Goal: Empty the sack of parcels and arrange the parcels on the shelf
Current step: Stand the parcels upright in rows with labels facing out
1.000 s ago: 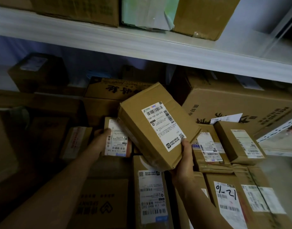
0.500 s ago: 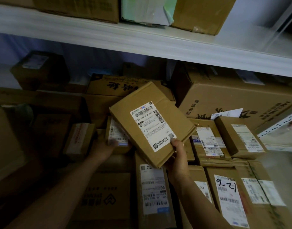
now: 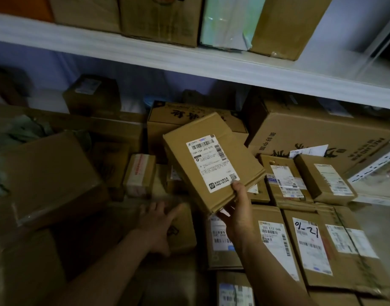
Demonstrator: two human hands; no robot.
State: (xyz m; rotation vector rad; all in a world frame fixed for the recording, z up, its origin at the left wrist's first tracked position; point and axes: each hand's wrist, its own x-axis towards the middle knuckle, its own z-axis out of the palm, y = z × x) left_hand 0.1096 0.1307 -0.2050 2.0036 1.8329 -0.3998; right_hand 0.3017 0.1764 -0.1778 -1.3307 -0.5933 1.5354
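My right hand (image 3: 237, 208) grips the lower corner of a flat cardboard parcel (image 3: 240, 155) with a white shipping label, held tilted above the stacked parcels on the lower shelf. My left hand (image 3: 158, 221) is spread open, palm down, resting on a dim brown box (image 3: 180, 230) just left of the held parcel. A small tape-wrapped parcel (image 3: 140, 174) stands a little beyond my left hand. No sack shows in this view.
The white upper shelf board (image 3: 189, 62) carries large cartons. Labelled parcels (image 3: 308, 246) lie packed at the right, a big printed carton (image 3: 317, 138) stands behind them, and a large box (image 3: 50, 177) fills the left. A perforated shelf post (image 3: 375, 164) is at far right.
My left hand let go of the small labelled parcel and dropped down onto the box in front, fingers spread. The held parcel shifted slightly left and lower as the view tilted.
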